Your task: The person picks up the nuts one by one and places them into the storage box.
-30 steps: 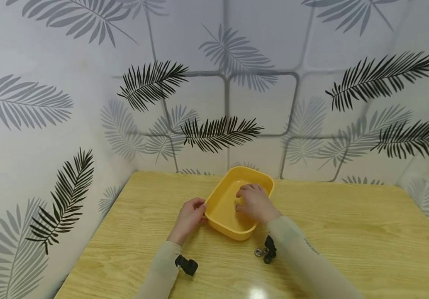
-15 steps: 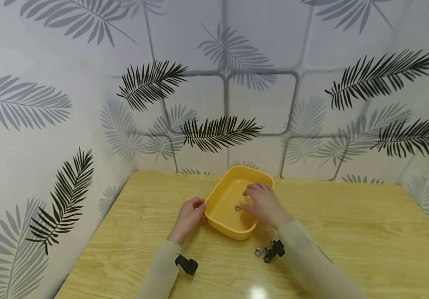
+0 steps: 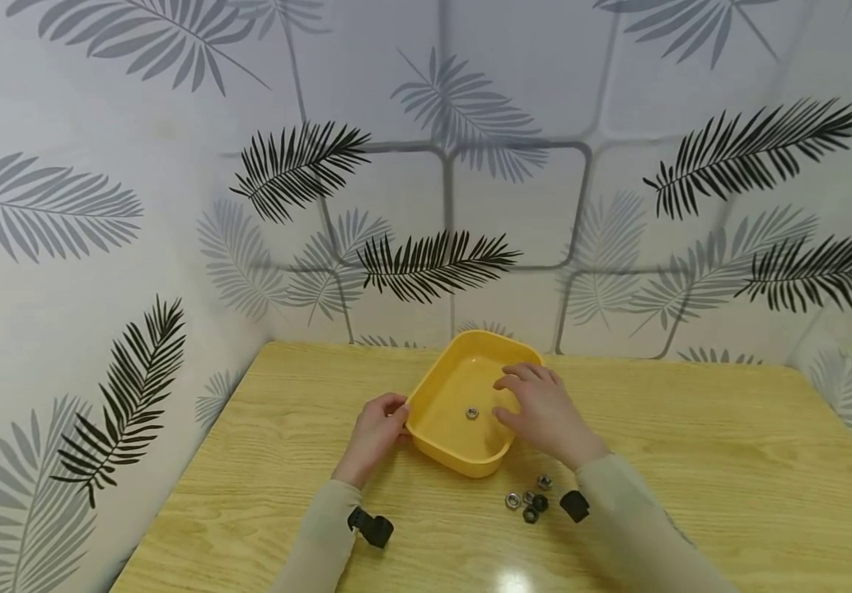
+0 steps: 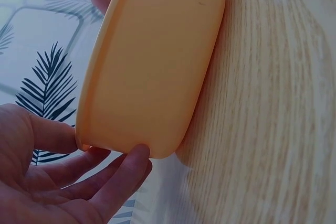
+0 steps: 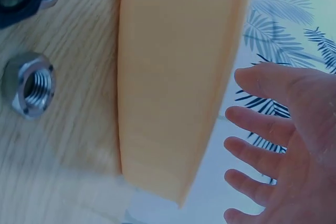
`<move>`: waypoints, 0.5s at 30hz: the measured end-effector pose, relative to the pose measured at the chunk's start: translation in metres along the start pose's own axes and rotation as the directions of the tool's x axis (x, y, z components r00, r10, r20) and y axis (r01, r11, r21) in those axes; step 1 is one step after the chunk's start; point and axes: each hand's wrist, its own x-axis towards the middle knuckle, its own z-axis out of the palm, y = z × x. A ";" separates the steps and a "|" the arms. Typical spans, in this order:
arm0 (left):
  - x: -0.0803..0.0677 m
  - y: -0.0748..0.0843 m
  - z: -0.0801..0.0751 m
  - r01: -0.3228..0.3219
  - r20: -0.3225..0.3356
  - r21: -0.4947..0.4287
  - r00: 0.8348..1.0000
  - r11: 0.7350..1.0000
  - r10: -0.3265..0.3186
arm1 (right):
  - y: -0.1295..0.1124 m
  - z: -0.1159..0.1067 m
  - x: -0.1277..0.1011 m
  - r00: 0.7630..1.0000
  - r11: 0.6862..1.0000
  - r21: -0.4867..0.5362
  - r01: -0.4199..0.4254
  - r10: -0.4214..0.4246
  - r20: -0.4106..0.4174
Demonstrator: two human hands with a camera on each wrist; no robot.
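right hand (image 3: 545,412) withdrawn; nut (image 3: 472,413) in tray (image 3: 437,436)

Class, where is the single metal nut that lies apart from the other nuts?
In the head view, the metal nut lies on the floor of the yellow tray, near its middle, just left of the right hand.

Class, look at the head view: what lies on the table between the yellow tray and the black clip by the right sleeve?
In the head view, a few small nuts lie between the tray and the clip.
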 end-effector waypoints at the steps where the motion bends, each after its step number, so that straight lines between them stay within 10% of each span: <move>1: -0.001 0.003 0.000 0.001 0.005 -0.003 1.000 1.000 -0.001 | -0.001 -0.002 -0.001 1.000 1.000 0.000 0.004 -0.004 -0.007; 15: 0.003 -0.004 0.002 -0.003 -0.016 0.006 1.000 1.000 0.003 | -0.005 -0.026 -0.025 0.998 0.999 0.019 0.026 -0.025 -0.061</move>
